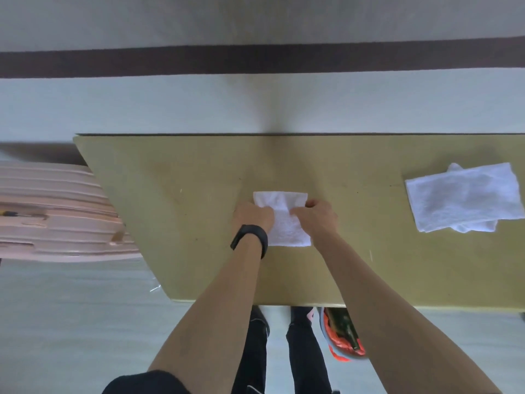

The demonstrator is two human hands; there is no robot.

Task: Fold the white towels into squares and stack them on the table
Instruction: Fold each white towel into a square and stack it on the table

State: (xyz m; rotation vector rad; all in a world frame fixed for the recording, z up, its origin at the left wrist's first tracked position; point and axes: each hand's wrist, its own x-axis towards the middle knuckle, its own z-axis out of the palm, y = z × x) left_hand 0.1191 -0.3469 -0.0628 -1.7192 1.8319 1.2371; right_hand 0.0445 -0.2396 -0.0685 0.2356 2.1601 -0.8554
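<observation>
Folding goes best here if the hands work as a pair. The left hand (254, 218) and the right hand (315, 218) each sit on a side edge of the small towel (284, 226), fingers curled and, as far as the view shows, pinching the cloth. For a true square, I judge that the pinched edges should travel together, so that corner meets corner and the crease runs straight across. A flat palm pass should then press the layers down before anything is stacked on them. Pulling one side ahead of the other would likely skew the fold.

The small towel lies in the middle of the tabletop (170, 194), directly ahead of the person. It is already a compact, nearly rectangular pad, longer from near to far than across. It is white terry, soft and a little puckered between the hands, with its near edge flat and its far edge straight.

Well apart to the right lies a looser heap of white towels (463, 201), roughly flattened, with corners poking out. Whether those are finished or waiting I cannot tell. A black wristband (250, 240) circles the left wrist, and a pink suitcase (56, 211) stands beside the tabletop's left end.
</observation>
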